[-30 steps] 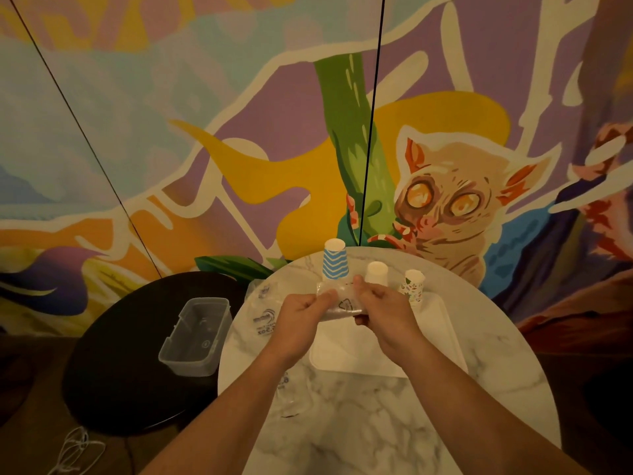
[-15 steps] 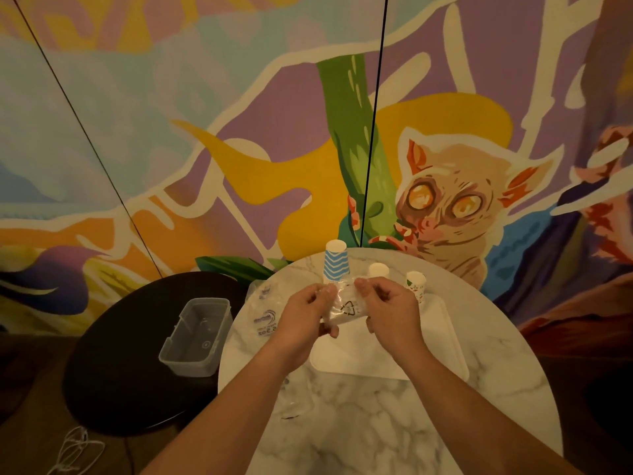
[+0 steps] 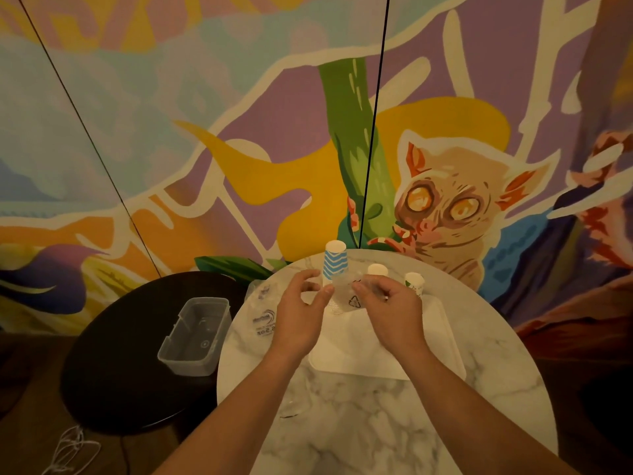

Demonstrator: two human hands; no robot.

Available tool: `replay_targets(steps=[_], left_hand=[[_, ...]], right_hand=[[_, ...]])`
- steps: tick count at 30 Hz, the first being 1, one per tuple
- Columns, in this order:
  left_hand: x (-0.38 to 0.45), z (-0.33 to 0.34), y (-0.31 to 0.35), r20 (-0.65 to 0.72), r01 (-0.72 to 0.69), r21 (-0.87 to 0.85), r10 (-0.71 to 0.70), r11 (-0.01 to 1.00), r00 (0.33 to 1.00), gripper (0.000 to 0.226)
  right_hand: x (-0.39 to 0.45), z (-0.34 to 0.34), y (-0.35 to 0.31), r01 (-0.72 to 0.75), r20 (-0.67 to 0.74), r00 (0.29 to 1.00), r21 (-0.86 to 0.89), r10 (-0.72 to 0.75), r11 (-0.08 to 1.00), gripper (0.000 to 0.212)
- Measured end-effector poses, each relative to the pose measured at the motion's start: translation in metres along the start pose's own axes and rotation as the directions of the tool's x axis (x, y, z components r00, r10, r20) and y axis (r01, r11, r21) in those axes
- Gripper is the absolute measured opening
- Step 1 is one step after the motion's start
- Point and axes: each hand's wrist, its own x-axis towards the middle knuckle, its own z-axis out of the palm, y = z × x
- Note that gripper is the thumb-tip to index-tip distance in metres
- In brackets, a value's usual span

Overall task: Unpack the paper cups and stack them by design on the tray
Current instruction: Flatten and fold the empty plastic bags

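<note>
- Holding clear wrapper point(image 3: 349, 293) above tray point(image 3: 442, 341): our right hand point(image 3: 394, 308) pinches it, left hand point(image 3: 301, 313) fingers curled, thumb touching wrapper edge.
- Blue zigzag cup stack point(image 3: 335, 265) at 12 o'clock.

Clear tub point(image 3: 193, 335) on dark table point(image 3: 123, 365)

both hands point(image 3: 346, 310) pinch clear wrapper point(image 3: 351, 294) | over tray point(image 3: 442, 341) (white)

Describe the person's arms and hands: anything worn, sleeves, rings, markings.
Both forearms are bare up to the bottom frame edge, with no sleeve in view. The left hand and right hand wear no gloves, and no watch or wristband shows at either wrist. No markings are visible; the light is too dim to rule out a thin ring.
</note>
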Motion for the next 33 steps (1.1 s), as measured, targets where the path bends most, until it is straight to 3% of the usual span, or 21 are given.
replay_targets(steps=[3, 5, 8, 12, 14, 16, 20, 22, 27, 30, 33], left_hand=[[-0.005, 0.002, 0.006, 0.215, 0.091, -0.247, -0.037, 0.965, 0.976, 0.037], [-0.005, -0.001, 0.006, 0.283, 0.116, -0.292, -0.03, 0.949, 0.959, 0.029], [-0.007, -0.009, 0.003, 0.329, 0.154, -0.349, -0.033, 0.924, 0.944, 0.03], [-0.007, -0.019, 0.001, 0.263, 0.048, -0.322, 0.041, 0.946, 0.964, 0.04], [-0.004, -0.024, 0.002, 0.198, 0.08, -0.415, 0.004, 0.906, 0.98, 0.046], [-0.002, -0.029, 0.005, 0.179, 0.122, -0.494, -0.037, 0.861, 0.983, 0.049], [-0.002, -0.032, 0.007, 0.201, 0.151, -0.574, -0.039, 0.805, 0.979, 0.037], [0.0, -0.037, 0.008, 0.197, 0.143, -0.542, -0.041, 0.828, 0.98, 0.033], [0.004, -0.049, -0.001, 0.234, 0.133, -0.243, -0.075, 0.961, 0.969, 0.026], [0.003, -0.055, -0.006, 0.253, 0.215, -0.294, -0.141, 0.931, 0.957, 0.03], [0.001, -0.064, -0.015, 0.162, 0.245, -0.367, -0.197, 0.897, 0.967, 0.034]], right_hand=[[-0.003, 0.002, -0.004, 0.052, 0.139, 0.989, -0.024, -0.048, 0.998, 0.011], [-0.004, 0.005, -0.006, 0.043, 0.227, 0.973, -0.015, -0.038, 0.999, 0.007], [-0.002, 0.008, -0.007, -0.017, 0.248, 0.969, 0.018, 0.012, 1.0, 0.009], [-0.006, 0.011, -0.01, -0.085, 0.296, 0.954, 0.089, 0.055, 0.992, 0.027], [-0.01, 0.014, -0.011, -0.108, 0.307, 0.951, 0.19, 0.046, 0.976, 0.027], [-0.013, 0.019, -0.013, -0.099, 0.316, 0.948, 0.16, 0.044, 0.982, 0.023], [-0.015, 0.032, -0.022, -0.146, 0.393, 0.918, 0.203, 0.056, 0.968, 0.015], [-0.012, 0.036, -0.024, -0.13, 0.359, 0.932, 0.188, 0.055, 0.973, 0.019], [-0.008, 0.04, -0.019, -0.055, 0.291, 0.956, 0.101, 0.023, 0.993, 0.017], [-0.014, 0.048, -0.016, -0.067, 0.291, 0.956, 0.072, 0.044, 0.995, 0.021], [-0.019, 0.062, -0.012, -0.097, 0.304, 0.95, 0.059, 0.075, 0.994, 0.029]])
